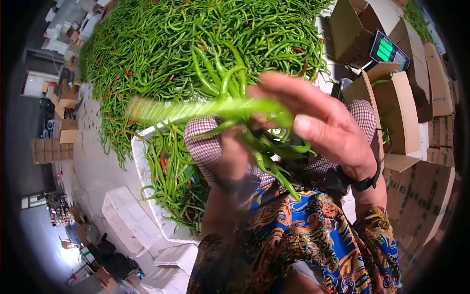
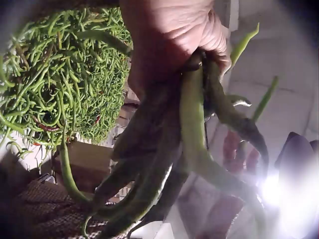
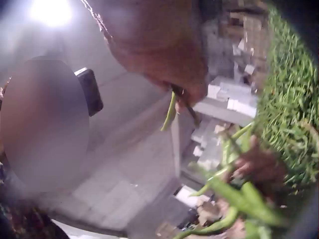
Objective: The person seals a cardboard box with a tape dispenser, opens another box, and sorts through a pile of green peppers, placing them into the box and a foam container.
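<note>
My left hand (image 1: 234, 154) grips a bunch of long green peppers (image 1: 232, 81), blurred in the head view. Several peppers (image 2: 192, 124) hang out of the left fist (image 2: 169, 40) in the left wrist view. Just right of the bunch is my right hand (image 1: 325, 125), its thumb and fingers apart around the end of a pepper. From the curled right hand (image 3: 162, 55) a thin green pepper (image 3: 169, 113) sticks out in the right wrist view. A motion-blurred pepper (image 1: 196, 110) crosses in front of the left hand; what holds it I cannot tell.
A large heap of green peppers (image 1: 161, 54), with a few red ones, lies ahead. At the left knee stands a white foam box (image 1: 149, 196) of peppers. On the right are open cardboard boxes (image 1: 405, 110) and a scale with a lit display (image 1: 387, 50).
</note>
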Motion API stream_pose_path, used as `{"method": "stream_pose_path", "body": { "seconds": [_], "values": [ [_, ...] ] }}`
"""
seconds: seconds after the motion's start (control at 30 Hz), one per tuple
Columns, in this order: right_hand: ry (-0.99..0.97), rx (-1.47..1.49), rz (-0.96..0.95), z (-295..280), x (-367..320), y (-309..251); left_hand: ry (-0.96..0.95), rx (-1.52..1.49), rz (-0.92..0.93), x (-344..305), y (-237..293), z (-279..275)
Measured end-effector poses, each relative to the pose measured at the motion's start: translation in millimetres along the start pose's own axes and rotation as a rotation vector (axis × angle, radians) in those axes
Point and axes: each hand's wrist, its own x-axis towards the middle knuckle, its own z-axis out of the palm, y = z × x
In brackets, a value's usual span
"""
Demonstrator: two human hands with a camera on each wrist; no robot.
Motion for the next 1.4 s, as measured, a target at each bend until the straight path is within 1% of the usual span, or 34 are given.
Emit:
{"method": "stream_pose_path", "body": {
  "seconds": [0.07,0.1,0.13,0.17,0.2,0.23,0.27,0.3,0.37,0.4,0.43,0.5,0.57,0.6,0.63,0.7,0.77,0.8,0.83,0.9,0.93,0.97,1.03,1.07,1.1,1.17,1.23,1.3,1.37,1.4],
  "values": [
    [-0.042,-0.157,-0.053,-12,1,-12,-0.147,-0.043,0.052,5,3,1],
    [0.021,-0.275,-0.076,-30,4,-16,-0.165,-0.089,0.067,3,4,12],
    [0.164,-0.333,-0.035,-48,5,-12,-0.184,-0.135,0.081,1,6,24],
    [0.319,-0.27,-0.046,-59,3,0,-0.217,-0.181,0.089,2,7,24],
    [0.304,-0.41,-0.017,-76,-4,14,-0.232,-0.206,0.089,3,8,20],
    [0.219,-0.439,0.119,-102,-13,36,-0.251,-0.229,0.088,4,10,17],
    [0.251,-0.36,0.234,-115,-28,57,-0.257,-0.254,0.086,5,13,21],
    [0.282,-0.277,0.349,-119,-42,75,-0.359,-0.256,0.06,10,17,13],
    [0.278,-0.38,0.33,-110,-65,93,-0.386,-0.264,0.045,11,19,15],
    [0.222,-0.345,0.371,-105,-72,90,-0.382,-0.264,0.036,13,20,15],
    [0.23,-0.283,0.347,-93,-77,83,-0.379,-0.258,0.025,14,21,16],
    [0.009,-0.835,-0.113,-83,-74,79,-0.376,-0.252,0.005,15,16,18],
    [-0.12,-0.945,-0.192,-73,-71,87,-0.334,-0.293,0.059,16,6,22],
    [-0.215,-1.036,-0.108,-71,-69,86,-0.318,-0.308,0.035,18,5,22],
    [-0.28,-1.04,-0.037,-71,-67,86,-0.323,-0.311,0.032,19,4,21],
    [-0.167,-0.88,-0.065,-71,-70,90,-0.374,-0.302,0.023,22,5,22],
    [-0.113,-0.64,0.203,-76,-73,76,-0.275,-0.262,0.087,17,8,26],
    [-0.106,-0.618,0.303,-85,-75,74,-0.259,-0.274,0.092,15,12,26],
    [-0.063,-0.466,0.28,-95,-77,78,-0.248,-0.288,0.093,15,17,25],
    [0.155,-0.099,0.266,-105,-80,80,-0.283,-0.293,0.051,12,31,18],
    [0.217,0.089,0.295,-110,-80,74,-0.283,-0.24,0.055,10,38,16],
    [0.238,0.209,0.288,-121,-81,76,-0.318,-0.273,0.054,9,39,16],
    [0.291,0.343,0.285,-130,-81,69,-0.271,-0.234,0.041,7,45,23],
    [0.319,0.365,0.278,-135,-81,68,-0.28,-0.24,0.045,7,43,26],
    [0.314,0.385,0.228,-139,-81,65,-0.265,-0.305,0.053,6,38,24],
    [0.308,0.383,0.182,-151,-84,60,-0.268,-0.324,0.025,7,35,22],
    [0.355,0.361,0.158,-154,-90,53,-0.275,-0.347,0.016,9,31,19],
    [0.405,0.441,0.128,-158,-100,43,-0.284,-0.377,0.001,12,25,19],
    [0.438,0.431,0.098,-163,-113,41,-0.287,-0.351,-0.013,15,21,22],
    [0.486,0.406,0.092,-165,-121,39,-0.284,-0.343,-0.007,17,17,24]
  ]
}}
